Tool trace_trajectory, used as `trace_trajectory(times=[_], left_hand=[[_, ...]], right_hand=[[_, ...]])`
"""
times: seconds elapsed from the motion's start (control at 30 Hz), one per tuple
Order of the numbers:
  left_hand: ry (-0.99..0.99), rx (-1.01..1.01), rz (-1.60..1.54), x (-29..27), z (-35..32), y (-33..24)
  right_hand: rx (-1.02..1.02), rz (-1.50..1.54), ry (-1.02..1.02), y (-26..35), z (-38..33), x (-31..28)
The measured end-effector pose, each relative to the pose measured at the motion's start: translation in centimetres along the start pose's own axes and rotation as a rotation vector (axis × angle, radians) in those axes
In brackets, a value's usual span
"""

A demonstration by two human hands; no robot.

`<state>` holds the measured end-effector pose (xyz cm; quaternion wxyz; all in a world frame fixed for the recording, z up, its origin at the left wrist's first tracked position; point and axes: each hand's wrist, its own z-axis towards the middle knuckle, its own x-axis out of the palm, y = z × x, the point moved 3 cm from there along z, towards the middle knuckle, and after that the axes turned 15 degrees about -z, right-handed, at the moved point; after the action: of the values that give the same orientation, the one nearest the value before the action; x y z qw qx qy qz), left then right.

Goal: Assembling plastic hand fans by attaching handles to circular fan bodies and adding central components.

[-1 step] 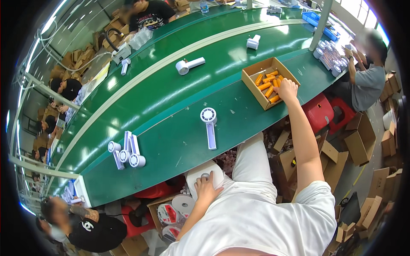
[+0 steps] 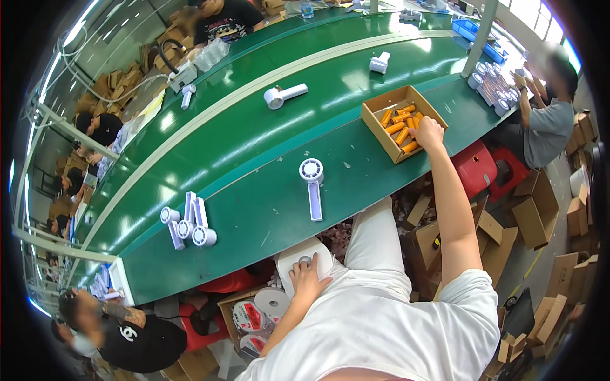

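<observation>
My left hand rests spread on a white roll, a fan casing lies on the tabletop, and my right hand, unmoved since just before, reaches orange cylinders in a cardboard box, none lifted clear, whether pinching, I cannot tell.

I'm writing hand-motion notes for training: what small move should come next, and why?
Probably, the right hand should close on one orange cylinder and lift: it reaches into the open cardboard box, right beside several, while the left hand rests on the white roll.
</observation>
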<state>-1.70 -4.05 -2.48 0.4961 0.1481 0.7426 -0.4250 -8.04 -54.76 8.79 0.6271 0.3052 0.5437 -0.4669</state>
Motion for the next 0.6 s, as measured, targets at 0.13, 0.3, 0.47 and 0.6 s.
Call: trace_trajectory(times=[0.13, 0.3, 0.47, 0.6], left_hand=[[0.030, 0.035, 0.030, 0.0, 0.2, 0.3], [0.063, 0.087, 0.053, 0.4, 0.4, 0.9], [0.190, 0.140, 0.125, 0.2, 0.5, 1.4], [0.366, 0.054, 0.097, -2.2, 0.8, 0.9]], right_hand=[[0.021, 0.203, 0.095, -1.3, 1.6, 2.2], [-0.043, 0.539, -0.285, -1.3, -0.4, 0.6], [0.027, 1.662, 0.020, 0.9, -4.7, -5.1], [-0.113, 1.836, 0.157, 2.1, -9.0, -9.7]])
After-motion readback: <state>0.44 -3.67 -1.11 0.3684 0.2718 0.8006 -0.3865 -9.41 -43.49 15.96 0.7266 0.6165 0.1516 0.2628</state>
